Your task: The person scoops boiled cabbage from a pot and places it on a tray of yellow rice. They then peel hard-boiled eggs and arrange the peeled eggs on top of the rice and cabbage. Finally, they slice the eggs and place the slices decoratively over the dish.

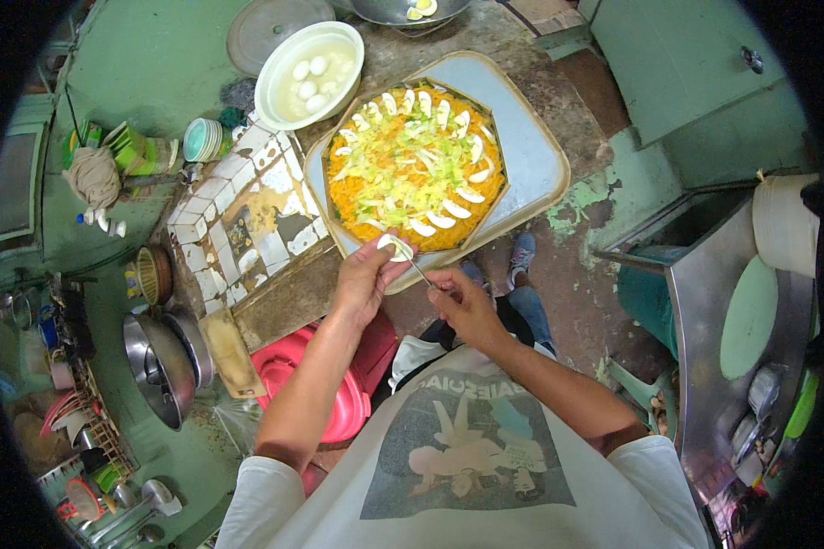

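My left hand [362, 279] pinches a piece of boiled egg [395, 247] between thumb and fingers, over the near edge of a large food platter. In my right hand [468, 308] is a thin metal knife [420, 272], its tip against the egg. The orange noodle dish [346, 188] is topped with chopped pale-green cabbage [403, 165] and white egg slices [441, 220] set along much of its rim. Under it lies a light-blue tray [533, 165] with a tan edge.
A pale green bowl [265, 96] of cloudy water holds several peeled eggs [308, 89]. Beyond it are a round lid [247, 41] and a dark pan [371, 11] with egg pieces. Broken white tiles [215, 206] cover the counter's left. A red tub [284, 361] stands below.
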